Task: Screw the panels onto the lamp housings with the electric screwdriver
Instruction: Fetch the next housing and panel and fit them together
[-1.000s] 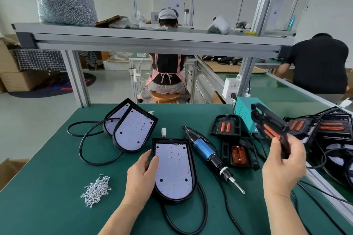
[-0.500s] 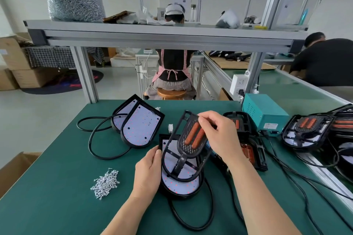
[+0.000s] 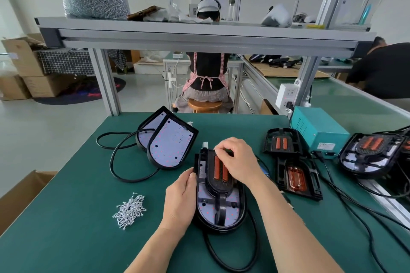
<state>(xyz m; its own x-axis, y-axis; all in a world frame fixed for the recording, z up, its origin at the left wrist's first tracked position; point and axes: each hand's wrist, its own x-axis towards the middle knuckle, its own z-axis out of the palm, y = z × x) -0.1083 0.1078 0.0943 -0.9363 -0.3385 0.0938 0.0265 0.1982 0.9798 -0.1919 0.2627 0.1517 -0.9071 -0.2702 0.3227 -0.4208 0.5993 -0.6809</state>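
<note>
Left of the left hand (image 3: 180, 199) lies a loose heap of small shiny screws (image 3: 129, 210). That hand rests with relaxed fingers against the left rim of the lamp housing (image 3: 240, 213), a rounded black plastic shell lying flat between both hands. Seated in it is the panel (image 3: 218, 175), a thin black frame with two orange ribs. It is probably light and stiff but breakable, so best held by its edge, and the right hand (image 3: 237, 162) pinches its top edge with curled fingers.
</note>
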